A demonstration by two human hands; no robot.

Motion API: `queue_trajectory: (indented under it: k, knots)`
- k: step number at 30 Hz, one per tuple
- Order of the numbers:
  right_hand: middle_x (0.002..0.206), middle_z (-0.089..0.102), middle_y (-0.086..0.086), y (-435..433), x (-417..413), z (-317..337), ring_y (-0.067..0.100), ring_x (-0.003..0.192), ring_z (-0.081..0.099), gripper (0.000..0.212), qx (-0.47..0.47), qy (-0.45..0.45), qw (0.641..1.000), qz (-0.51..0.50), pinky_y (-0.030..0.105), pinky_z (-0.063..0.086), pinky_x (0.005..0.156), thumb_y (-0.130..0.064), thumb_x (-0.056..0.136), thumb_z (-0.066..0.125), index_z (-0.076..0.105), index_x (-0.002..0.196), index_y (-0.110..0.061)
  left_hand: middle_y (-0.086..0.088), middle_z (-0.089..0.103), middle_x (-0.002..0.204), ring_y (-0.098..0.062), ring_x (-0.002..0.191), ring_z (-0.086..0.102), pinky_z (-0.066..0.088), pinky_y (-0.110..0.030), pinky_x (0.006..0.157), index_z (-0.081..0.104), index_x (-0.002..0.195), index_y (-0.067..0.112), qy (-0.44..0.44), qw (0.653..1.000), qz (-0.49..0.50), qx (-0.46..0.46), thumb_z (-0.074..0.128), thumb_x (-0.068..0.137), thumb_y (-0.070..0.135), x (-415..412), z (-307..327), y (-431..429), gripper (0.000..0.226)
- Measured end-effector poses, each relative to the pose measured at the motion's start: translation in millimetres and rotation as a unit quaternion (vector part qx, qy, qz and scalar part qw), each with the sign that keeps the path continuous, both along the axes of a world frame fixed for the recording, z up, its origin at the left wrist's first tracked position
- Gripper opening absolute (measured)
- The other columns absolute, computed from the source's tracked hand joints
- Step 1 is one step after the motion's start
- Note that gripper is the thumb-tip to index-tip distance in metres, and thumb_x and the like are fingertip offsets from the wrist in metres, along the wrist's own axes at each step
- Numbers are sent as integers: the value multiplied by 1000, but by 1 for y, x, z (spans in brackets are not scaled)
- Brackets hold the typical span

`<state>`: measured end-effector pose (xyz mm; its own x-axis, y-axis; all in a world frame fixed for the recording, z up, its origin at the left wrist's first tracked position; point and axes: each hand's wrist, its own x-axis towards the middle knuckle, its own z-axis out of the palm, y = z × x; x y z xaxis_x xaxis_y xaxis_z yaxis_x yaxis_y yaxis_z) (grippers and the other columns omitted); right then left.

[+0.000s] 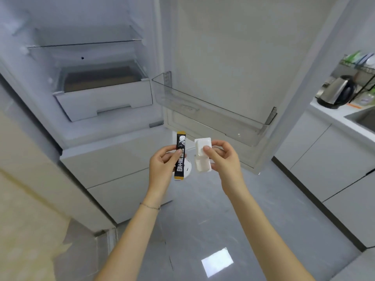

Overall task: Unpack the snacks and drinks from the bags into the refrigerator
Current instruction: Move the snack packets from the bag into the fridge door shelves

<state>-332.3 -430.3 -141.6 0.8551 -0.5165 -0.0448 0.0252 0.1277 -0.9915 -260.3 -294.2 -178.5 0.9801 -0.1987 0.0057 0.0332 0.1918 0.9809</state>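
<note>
1. The refrigerator (113,159) stands open at far left, its white drawer (105,102) pulled forward.
2. A clear door bin (213,116) hangs on the open door to the right.
3. A kettle (336,92) sits on the counter at far right.
4. The left hand (162,165) pinches an upright black sachet (180,159).
5. Just beside it, the right hand (225,159) grips a white blister pack (202,165) with the thumb on top, below the bin.

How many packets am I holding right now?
2: a black stick packet pinched in the left hand, a white packet pinched in the right hand. Others may be hidden.
</note>
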Motion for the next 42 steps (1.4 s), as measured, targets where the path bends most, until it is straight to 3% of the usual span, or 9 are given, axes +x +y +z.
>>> queue_trajectory:
  k: [4,8,12,16,21,26,33,37,42]
  knots:
    - [81,74,-4,1,29,17,10,75,68,13,-38,-25,998,32,32,50,72,-13,89,67,60,100,-14,1,75,81,-13,77,70,54,-25,71,69,97,15,-50,998,46,-6,65,91,7,32,10,0,11]
    - [90,75,2,5,68,38,14,81,68,17,-67,-45,996,25,41,52,78,-18,88,69,60,102,-15,-1,75,83,-15,79,70,54,-26,74,69,97,17,-80,996,31,-20,65,90,6,77,25,-1,14]
    - [91,74,2,11,111,62,11,79,68,12,-108,-95,990,-4,26,53,68,-12,89,66,60,94,-22,5,76,84,-12,81,71,55,-24,75,69,97,22,-130,991,5,-40,64,91,5,124,53,0,19]
    - [89,70,-3,11,146,86,13,84,64,16,-164,-148,973,-66,21,49,64,-10,88,67,60,91,-23,4,75,88,-15,86,71,56,-34,78,70,99,26,-168,984,-13,-64,64,91,6,176,82,5,21]
    - [100,68,-2,0,172,102,9,87,64,14,-191,-149,958,-152,23,53,70,-13,88,67,59,95,-22,12,74,87,-5,83,68,51,-17,76,70,98,17,-248,963,-95,-44,65,89,3,227,121,-2,18]
    - [93,66,-10,-16,181,101,3,78,61,17,-300,-66,933,-186,11,46,64,-18,88,68,59,93,-31,17,72,83,0,76,63,47,-12,74,72,89,25,-325,919,-215,63,70,86,7,266,146,-17,19]
    - [87,65,-10,-40,173,97,-5,66,56,13,-363,111,916,-130,7,42,55,-18,83,72,68,93,-26,-1,74,81,-4,70,63,46,-11,67,72,88,15,-344,838,-364,215,73,83,6,293,146,-47,10]
    - [91,67,-10,-42,171,88,5,74,60,14,-389,182,900,-78,16,44,62,-25,83,73,71,97,-26,5,69,72,2,61,60,43,-12,59,70,77,19,-366,786,-406,289,75,81,8,306,137,-56,13]
    - [88,68,-6,-45,176,88,7,66,61,12,-373,235,897,-33,30,55,73,-25,86,70,72,98,-24,9,71,75,-2,68,63,48,-16,67,71,73,27,-366,707,-467,384,76,81,12,313,129,-65,18]
